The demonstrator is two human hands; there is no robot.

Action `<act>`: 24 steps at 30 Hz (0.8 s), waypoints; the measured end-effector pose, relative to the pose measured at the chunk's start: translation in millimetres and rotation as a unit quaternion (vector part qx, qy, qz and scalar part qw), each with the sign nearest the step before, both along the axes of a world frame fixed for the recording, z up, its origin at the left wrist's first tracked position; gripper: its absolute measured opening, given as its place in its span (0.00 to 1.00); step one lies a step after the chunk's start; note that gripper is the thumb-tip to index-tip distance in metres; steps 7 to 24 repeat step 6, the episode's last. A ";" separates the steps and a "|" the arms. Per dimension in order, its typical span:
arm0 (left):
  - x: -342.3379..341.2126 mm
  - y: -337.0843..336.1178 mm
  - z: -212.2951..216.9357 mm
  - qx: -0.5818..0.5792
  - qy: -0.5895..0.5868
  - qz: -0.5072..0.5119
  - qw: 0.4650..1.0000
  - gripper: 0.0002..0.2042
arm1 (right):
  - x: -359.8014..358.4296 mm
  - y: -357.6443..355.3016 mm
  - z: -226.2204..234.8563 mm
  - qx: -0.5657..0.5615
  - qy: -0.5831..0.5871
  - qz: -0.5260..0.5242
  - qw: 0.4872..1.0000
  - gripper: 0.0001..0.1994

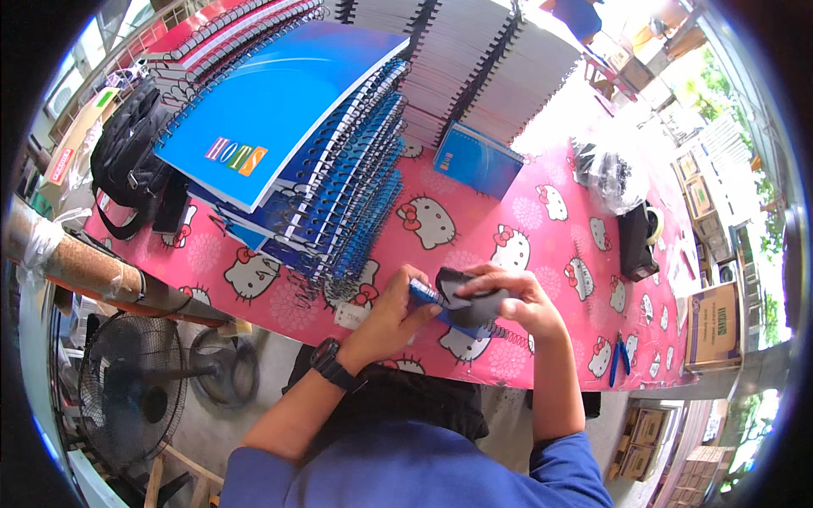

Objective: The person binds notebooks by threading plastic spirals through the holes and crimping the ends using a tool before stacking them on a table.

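My left hand (396, 306) grips the near left end of a blue spiral notebook (428, 295) that lies at the table's front edge. My right hand (515, 296) presses a dark grey cloth or pouch-like thing (471, 298) onto the same notebook; the wire spiral (506, 334) shows under that hand. A black watch (333, 364) is on my left wrist. Just left of my hands leans a tall stack of blue spiral notebooks (326, 161), with loose wire coils (326, 288) at its foot.
A pink cartoon-cat tablecloth (542, 237) covers the table. White notebook stacks (474, 59) stand at the back, one small blue notebook (477, 159) before them. A black bag (127, 157) sits left, blue pliers (618, 356) and black boxes (635, 241) right. A floor fan (131, 394) stands below.
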State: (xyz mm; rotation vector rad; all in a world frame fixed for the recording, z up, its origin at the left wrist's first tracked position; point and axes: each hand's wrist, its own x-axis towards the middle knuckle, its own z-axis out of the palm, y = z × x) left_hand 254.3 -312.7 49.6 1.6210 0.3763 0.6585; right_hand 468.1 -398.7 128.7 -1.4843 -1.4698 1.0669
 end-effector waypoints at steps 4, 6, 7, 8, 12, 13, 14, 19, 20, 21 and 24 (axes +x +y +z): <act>2.0 -0.4 1.8 0.013 0.022 0.013 1.000 0.15 | -4.5 2.7 -0.8 0.080 -0.339 -0.127 0.929 0.24; 4.1 -1.7 2.7 0.025 0.018 0.016 0.999 0.15 | -5.5 0.2 2.0 0.151 -0.409 -0.151 0.887 0.26; 4.1 -1.7 2.7 0.025 0.018 0.016 0.999 0.15 | -5.5 0.2 2.0 0.151 -0.409 -0.151 0.887 0.26; 4.1 -1.7 2.7 0.025 0.018 0.016 0.999 0.15 | -5.5 0.2 2.0 0.151 -0.409 -0.151 0.887 0.26; 4.1 -1.7 2.7 0.025 0.018 0.016 0.999 0.15 | -5.5 0.2 2.0 0.151 -0.409 -0.151 0.887 0.26; 4.1 -1.7 2.7 0.025 0.018 0.016 0.999 0.15 | -5.5 0.2 2.0 0.151 -0.409 -0.151 0.887 0.26; 4.1 -1.7 2.7 0.025 0.018 0.016 0.999 0.15 | -5.5 0.2 2.0 0.151 -0.409 -0.151 0.887 0.26; 4.1 -1.7 2.7 0.025 0.018 0.016 0.999 0.15 | -5.5 0.2 2.0 0.151 -0.409 -0.151 0.887 0.26; 4.1 -1.7 2.7 0.025 0.018 0.016 0.999 0.15 | -5.5 0.2 2.0 0.151 -0.409 -0.151 0.887 0.26; 4.1 -1.7 2.7 0.025 0.018 0.016 0.999 0.15 | -5.5 0.2 2.0 0.151 -0.409 -0.151 0.887 0.26; 4.1 -1.7 2.7 0.025 0.018 0.016 0.999 0.15 | -5.5 0.2 2.0 0.151 -0.409 -0.151 0.887 0.26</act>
